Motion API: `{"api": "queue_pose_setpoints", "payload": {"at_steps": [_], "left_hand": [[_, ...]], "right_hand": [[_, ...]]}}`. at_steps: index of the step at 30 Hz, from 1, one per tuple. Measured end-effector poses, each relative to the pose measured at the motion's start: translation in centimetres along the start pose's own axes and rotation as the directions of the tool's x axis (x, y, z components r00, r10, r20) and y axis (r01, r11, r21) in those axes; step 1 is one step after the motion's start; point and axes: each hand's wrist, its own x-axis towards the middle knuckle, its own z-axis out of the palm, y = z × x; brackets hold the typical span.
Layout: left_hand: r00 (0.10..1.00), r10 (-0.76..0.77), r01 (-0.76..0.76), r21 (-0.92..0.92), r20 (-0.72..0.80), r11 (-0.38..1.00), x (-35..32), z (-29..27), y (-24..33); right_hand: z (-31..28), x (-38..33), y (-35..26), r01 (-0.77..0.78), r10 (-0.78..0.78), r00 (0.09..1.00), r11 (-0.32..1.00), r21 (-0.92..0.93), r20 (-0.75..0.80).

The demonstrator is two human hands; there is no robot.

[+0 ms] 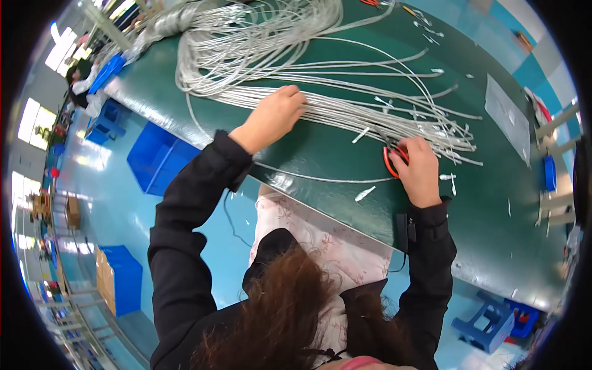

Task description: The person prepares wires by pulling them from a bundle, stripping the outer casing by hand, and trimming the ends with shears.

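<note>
A thick bundle of grey cables [345, 108] lies spread across the green table [493, 234], with its coiled part [246, 43] at the far left. My left hand [274, 117] rests on the cables near the middle of the bundle, fingers curled over them. My right hand [418, 169] is closed around a cutter with red handles [390, 161], its jaws near the cut cable ends [453, 139]. Short white offcuts [365, 193] lie on the table beside that hand.
A clear plastic sheet [509, 117] lies at the table's right. Blue bins [157, 157] and a cardboard box [105, 277] stand on the blue floor at the left. A blue stool [490, 324] sits below the table's right end. Another person [80, 77] is far off at the left.
</note>
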Motion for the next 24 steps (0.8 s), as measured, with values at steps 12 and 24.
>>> {"api": "queue_pose_setpoints", "payload": {"at_steps": [12, 24], "left_hand": [[0.988, 0.127, -0.117, 0.115, -0.085, 0.986, 2.3, 2.7, -0.3], [0.936, -0.048, 0.142, -0.25, 0.35, 0.958, -6.1, -5.3, 3.7]], "right_hand": [[0.0, -0.8, -0.1, -0.051, 0.047, 0.987, 0.999, 0.016, 0.153], [-2.6, 0.9, 1.3, -0.248, 0.241, 0.967, 0.965, 0.089, 0.082]]}}
